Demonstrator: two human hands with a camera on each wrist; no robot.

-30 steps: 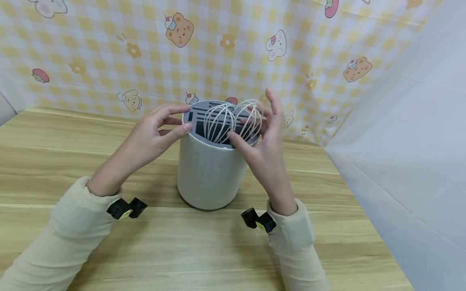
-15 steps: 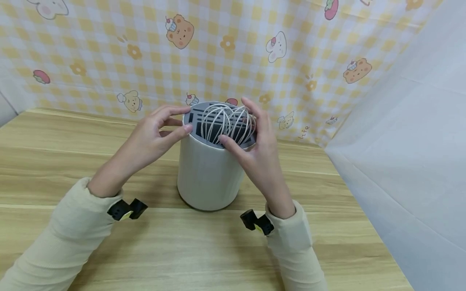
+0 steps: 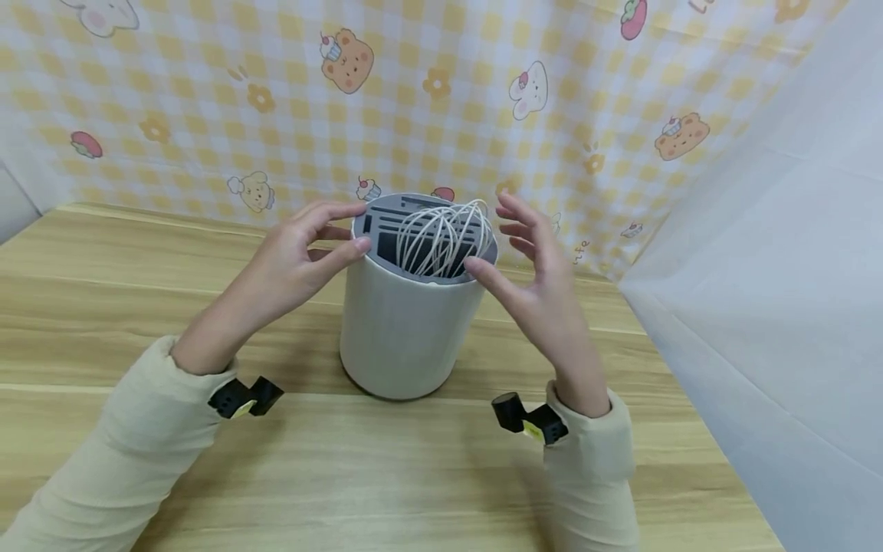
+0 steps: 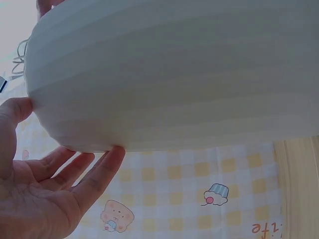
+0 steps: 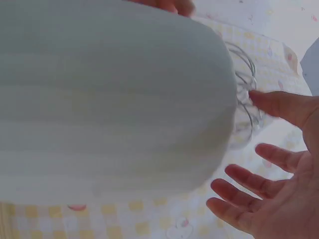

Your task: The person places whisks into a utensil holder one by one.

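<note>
A tall off-white knife and utensil holder stands upright on the table, with a grey slotted top. Two wire whisks poke out of its wide front opening, heads up and overlapping; their handles are hidden inside. My left hand holds the holder's left rim, thumb in front and fingers behind, as the left wrist view also shows. At the right of the rim, my right hand has its fingers spread and holds nothing. Its thumb is close to the whisk wires; whether it touches them I cannot tell.
The holder rests on a wood-grain table. A yellow checked cloth with cartoon prints hangs right behind it. A white sheet slants down along the table's right edge.
My right hand was round the whisk heads and pressed them leftward together; now it has let go and moved right. The whisks sit slightly lower and closer together. My left hand keeps its place.
</note>
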